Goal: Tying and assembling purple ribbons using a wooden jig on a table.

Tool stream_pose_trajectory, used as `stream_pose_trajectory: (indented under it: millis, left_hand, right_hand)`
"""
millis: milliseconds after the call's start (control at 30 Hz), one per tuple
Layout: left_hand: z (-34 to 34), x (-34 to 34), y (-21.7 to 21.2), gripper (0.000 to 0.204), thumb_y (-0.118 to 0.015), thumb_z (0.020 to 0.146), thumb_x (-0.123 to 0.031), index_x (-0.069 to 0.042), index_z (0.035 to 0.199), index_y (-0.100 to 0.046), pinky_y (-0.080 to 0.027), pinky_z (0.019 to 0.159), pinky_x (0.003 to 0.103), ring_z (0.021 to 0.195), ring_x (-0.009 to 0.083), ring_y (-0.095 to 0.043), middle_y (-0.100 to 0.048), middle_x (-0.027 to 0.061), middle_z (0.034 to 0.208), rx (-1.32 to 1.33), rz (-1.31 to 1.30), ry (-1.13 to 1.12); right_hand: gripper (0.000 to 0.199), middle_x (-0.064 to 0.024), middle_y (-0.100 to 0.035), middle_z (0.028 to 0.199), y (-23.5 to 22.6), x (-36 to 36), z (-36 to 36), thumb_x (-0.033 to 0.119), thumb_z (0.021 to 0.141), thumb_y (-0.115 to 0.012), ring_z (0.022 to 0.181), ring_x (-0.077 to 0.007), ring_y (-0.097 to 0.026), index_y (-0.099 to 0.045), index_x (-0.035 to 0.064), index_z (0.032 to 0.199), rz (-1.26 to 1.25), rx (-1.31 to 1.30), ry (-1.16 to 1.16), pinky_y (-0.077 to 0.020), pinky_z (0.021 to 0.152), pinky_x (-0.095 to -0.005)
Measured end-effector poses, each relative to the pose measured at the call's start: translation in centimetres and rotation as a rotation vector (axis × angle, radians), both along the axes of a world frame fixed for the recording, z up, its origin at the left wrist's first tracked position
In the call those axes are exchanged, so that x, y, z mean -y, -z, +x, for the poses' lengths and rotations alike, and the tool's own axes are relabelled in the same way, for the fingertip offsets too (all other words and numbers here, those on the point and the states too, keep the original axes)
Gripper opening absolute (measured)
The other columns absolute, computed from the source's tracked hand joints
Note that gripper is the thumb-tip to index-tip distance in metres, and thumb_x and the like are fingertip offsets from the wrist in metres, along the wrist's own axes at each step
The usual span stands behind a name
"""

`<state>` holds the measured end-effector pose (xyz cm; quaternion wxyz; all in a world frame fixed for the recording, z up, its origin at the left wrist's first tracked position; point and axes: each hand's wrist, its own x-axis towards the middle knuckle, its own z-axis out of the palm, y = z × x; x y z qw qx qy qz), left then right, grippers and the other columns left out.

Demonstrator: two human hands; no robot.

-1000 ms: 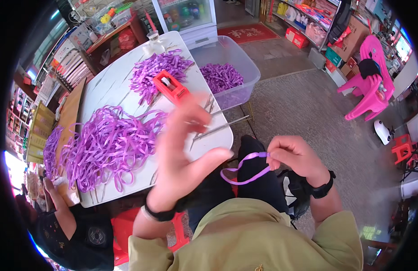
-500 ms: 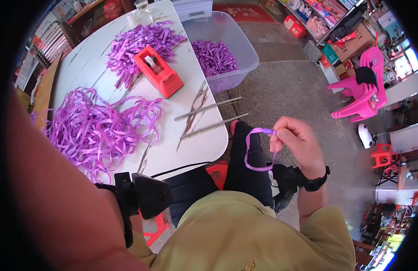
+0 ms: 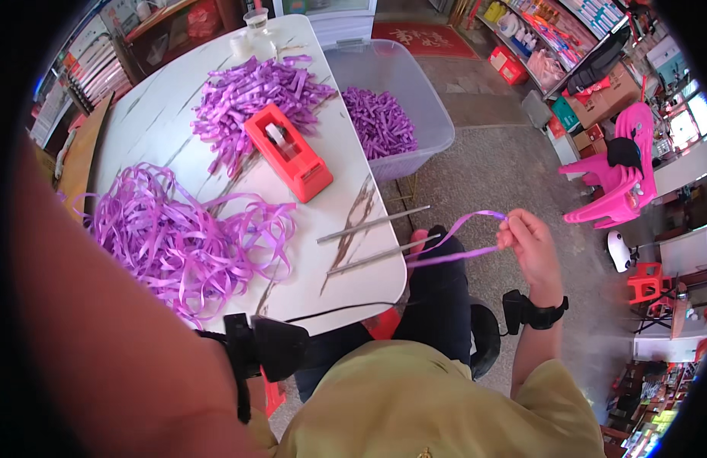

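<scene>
My right hand [image 3: 530, 243] is closed, pinching a purple ribbon loop [image 3: 456, 257] to the right of the table. Its two strands run left from my fingers toward the table edge, close to the nearer of two thin metal rods [image 3: 384, 256] jutting past that edge. I cannot tell whether the loop goes round the rod. My left arm [image 3: 101, 328] fills the left foreground, with a black strapped device [image 3: 265, 343] on it; the left hand is out of sight. A tangled heap of long purple ribbons [image 3: 174, 237] lies on the tabletop beyond this arm.
On the marble-patterned table [image 3: 151, 114] are a pile of folded purple ribbon pieces [image 3: 254, 95] and a red tape dispenser [image 3: 288, 153]. A clear plastic bin [image 3: 433, 126] with more pieces stands beside it. Pink chairs [image 3: 624, 172] are at the right.
My right hand has moved slightly right. The ribbon, a hanging curved loop before, now stretches left toward the rods. The view has shifted, so the table appears lower and further right.
</scene>
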<state>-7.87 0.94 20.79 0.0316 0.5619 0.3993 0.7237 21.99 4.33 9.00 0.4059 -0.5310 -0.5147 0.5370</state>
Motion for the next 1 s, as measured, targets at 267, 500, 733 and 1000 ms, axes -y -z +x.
stream_pose_trajectory:
  millis: [267, 500, 733, 1000]
  left_hand:
    - [1.1, -2.4, 6.0, 0.038, -0.049, 0.081, -0.004, 0.000, 0.117, -0.039, -0.037, 0.075, 0.022, 0.086, 0.0094, -0.043, -0.044, 0.0038, 0.102, 0.036, -0.484, 0.573]
    - [3.5, -5.5, 17.2, 0.024, -0.051, 0.085, -0.009, -0.002, 0.107, -0.052, -0.039, 0.066, 0.021, 0.072, 0.0068, -0.046, -0.052, -0.0012, 0.082, 0.027, -0.995, 0.613]
    - [5.1, -7.7, 18.5, 0.015, -0.061, 0.074, -0.009, -0.002, 0.087, -0.062, -0.042, 0.057, 0.025, 0.062, 0.0148, -0.051, -0.054, 0.0072, 0.073, -0.361, -0.813, 0.462]
    - [5.8, -8.7, 19.0, 0.011, -0.063, 0.071, -0.009, -0.003, 0.081, -0.064, -0.043, 0.055, 0.028, 0.059, 0.0184, -0.053, -0.056, 0.0082, 0.074, -0.508, -0.757, 0.467]
  right_hand:
    - [0.015, -0.0012, -0.051, 0.067, 6.5, -2.3, -1.1, 0.013, 0.088, -0.045, 0.065, -0.0095, -0.050, -0.054, 0.0005, 0.088, 0.143, 0.083, 0.059, -0.0403, 0.064, -0.0224]
    - [0.012, -0.0026, -0.057, 0.076, 12.6, -3.7, -5.2, 0.009, 0.086, -0.047, 0.073, -0.0093, -0.054, -0.057, 0.0013, 0.088, 0.143, -0.215, -0.134, -0.0421, 0.069, -0.0220]
    - [0.013, -0.0019, -0.057, 0.077, 13.4, -2.7, -7.2, 0.011, 0.086, -0.049, 0.073, -0.0087, -0.053, -0.057, 0.0014, 0.089, 0.119, -0.247, -0.164, -0.0415, 0.069, -0.0214]
    - [0.015, -0.0013, -0.056, 0.072, 13.3, -1.5, -8.3, 0.015, 0.087, -0.048, 0.068, -0.0078, -0.052, -0.055, 0.0014, 0.088, 0.206, -0.170, -0.091, -0.0405, 0.064, -0.0206]
